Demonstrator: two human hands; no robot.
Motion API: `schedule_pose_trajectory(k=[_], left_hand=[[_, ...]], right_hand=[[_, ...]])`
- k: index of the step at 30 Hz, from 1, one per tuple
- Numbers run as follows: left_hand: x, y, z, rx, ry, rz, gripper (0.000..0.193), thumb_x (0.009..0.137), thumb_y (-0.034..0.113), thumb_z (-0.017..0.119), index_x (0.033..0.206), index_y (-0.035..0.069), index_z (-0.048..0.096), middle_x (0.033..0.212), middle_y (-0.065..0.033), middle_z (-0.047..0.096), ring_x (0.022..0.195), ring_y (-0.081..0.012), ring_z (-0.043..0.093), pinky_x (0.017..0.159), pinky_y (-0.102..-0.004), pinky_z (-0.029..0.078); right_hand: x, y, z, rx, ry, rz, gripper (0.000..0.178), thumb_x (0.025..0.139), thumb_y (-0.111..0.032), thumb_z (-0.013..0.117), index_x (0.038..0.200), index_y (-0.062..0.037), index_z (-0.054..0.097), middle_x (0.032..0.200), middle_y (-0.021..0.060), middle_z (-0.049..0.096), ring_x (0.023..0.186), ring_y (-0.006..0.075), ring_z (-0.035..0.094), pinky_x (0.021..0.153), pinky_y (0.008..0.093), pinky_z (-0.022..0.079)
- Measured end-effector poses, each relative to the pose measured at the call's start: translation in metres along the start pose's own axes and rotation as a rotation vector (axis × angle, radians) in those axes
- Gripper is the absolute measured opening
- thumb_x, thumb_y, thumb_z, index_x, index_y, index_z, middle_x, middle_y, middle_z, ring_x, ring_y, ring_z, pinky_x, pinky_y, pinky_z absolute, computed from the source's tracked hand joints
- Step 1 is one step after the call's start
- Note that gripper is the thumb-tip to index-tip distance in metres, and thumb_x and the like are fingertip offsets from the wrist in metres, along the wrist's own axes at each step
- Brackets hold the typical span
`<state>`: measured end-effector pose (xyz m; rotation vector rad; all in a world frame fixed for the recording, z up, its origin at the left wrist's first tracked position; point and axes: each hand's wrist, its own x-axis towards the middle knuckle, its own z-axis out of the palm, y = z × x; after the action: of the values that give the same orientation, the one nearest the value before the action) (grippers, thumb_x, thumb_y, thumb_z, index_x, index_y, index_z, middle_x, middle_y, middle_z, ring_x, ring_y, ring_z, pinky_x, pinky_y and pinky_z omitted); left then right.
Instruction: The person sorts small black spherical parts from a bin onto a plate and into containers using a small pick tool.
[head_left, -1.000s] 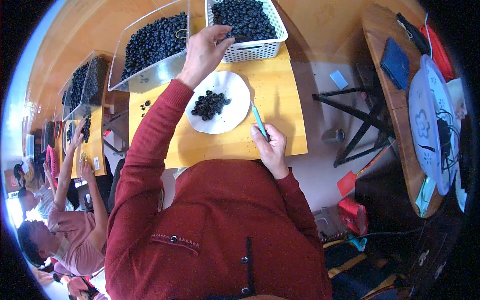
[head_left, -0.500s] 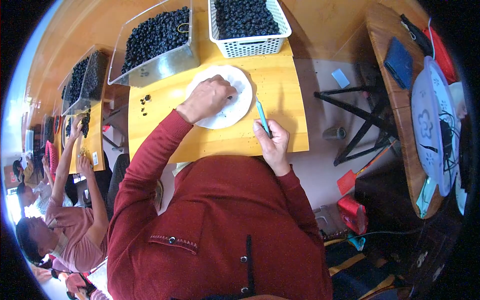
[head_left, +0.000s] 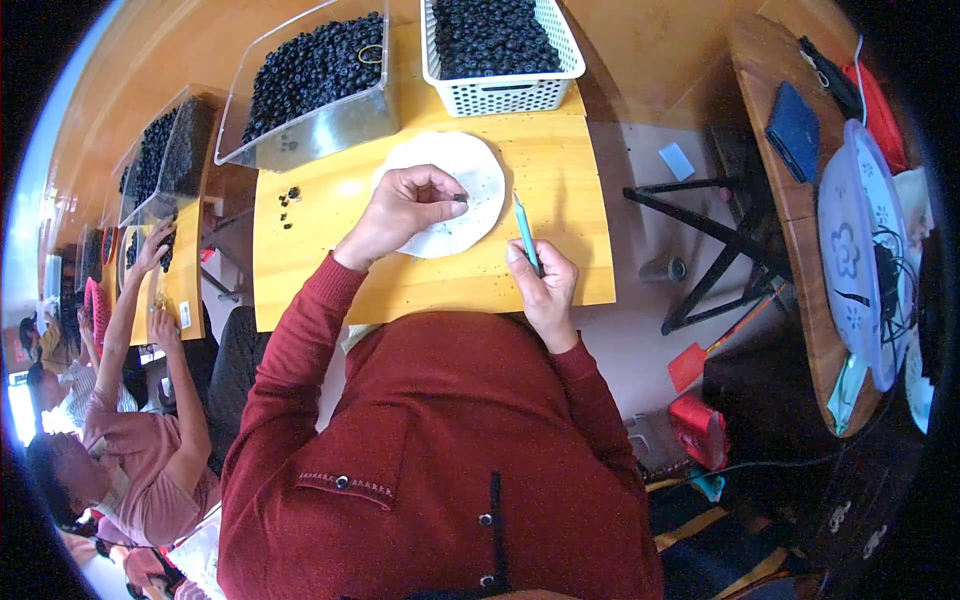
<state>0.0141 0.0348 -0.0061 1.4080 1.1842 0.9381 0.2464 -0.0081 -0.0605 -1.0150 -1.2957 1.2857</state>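
My left hand (head_left: 402,208) rests over a white round plate (head_left: 478,170) on the yellow table (head_left: 560,200). Its fingers pinch a small dark berry above the plate. My right hand (head_left: 542,288) sits near the table's front edge, closed around a thin teal tool (head_left: 524,226) that points away from me. A clear bin (head_left: 305,95) full of dark berries stands at the back left. A white basket (head_left: 500,45) of dark berries stands at the back right. A few loose berries (head_left: 288,205) lie on the table left of the plate.
A person in a pink top (head_left: 130,420) works at the table to my left, with more berry bins (head_left: 165,155). To the right stand a dark stool (head_left: 720,230) and a wooden side table (head_left: 800,200) holding a blue pouch and a patterned lid.
My left hand went from the white basket down to the plate, where the pile of berries no longer shows. The right hand has hardly moved.
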Motion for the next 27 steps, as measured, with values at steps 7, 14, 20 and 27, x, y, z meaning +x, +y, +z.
schedule_pose_trajectory(k=[7,14,20,27], left_hand=[[-0.019,-0.009,0.001,-0.613,0.108,-0.143,0.016,0.088,0.001,0.069,0.103,0.002,0.067,0.091,-0.0063,0.069,0.080,-0.0140,0.068,0.077,-0.0276,0.059],[-0.030,-0.014,0.014,-0.802,0.086,-0.171,0.017,0.092,0.005,0.064,0.109,0.003,0.064,0.100,-0.0073,0.069,0.087,-0.0171,0.070,0.083,-0.0304,0.059],[-0.036,-0.017,0.027,-0.939,0.050,-0.190,0.017,0.092,0.004,0.063,0.109,0.003,0.064,0.101,-0.0094,0.070,0.091,-0.0194,0.070,0.086,-0.0325,0.059],[-0.043,-0.013,0.041,-1.003,0.071,-0.196,0.014,0.093,0.006,0.063,0.107,0.004,0.065,0.100,-0.0086,0.070,0.091,-0.0184,0.070,0.086,-0.0325,0.059]], right_hand=[[0.001,0.003,0.003,-0.013,-0.003,-0.013,0.019,0.093,-0.017,0.066,0.090,0.0014,0.066,0.065,-0.0066,0.049,0.060,0.0018,0.041,0.051,0.0214,0.032],[0.006,-0.005,0.006,-0.034,-0.053,0.010,0.017,0.092,-0.015,0.066,0.090,0.0019,0.066,0.066,-0.0058,0.050,0.061,0.0020,0.041,0.052,0.0220,0.033],[0.018,-0.024,0.018,0.063,-0.121,-0.042,0.019,0.092,-0.018,0.070,0.091,0.0011,0.067,0.072,-0.0043,0.057,0.066,0.0021,0.048,0.056,0.0206,0.039],[0.028,-0.032,0.032,0.150,-0.183,-0.044,0.019,0.091,-0.017,0.071,0.096,0.0010,0.068,0.080,-0.0020,0.064,0.072,0.0027,0.054,0.063,0.0198,0.045]])
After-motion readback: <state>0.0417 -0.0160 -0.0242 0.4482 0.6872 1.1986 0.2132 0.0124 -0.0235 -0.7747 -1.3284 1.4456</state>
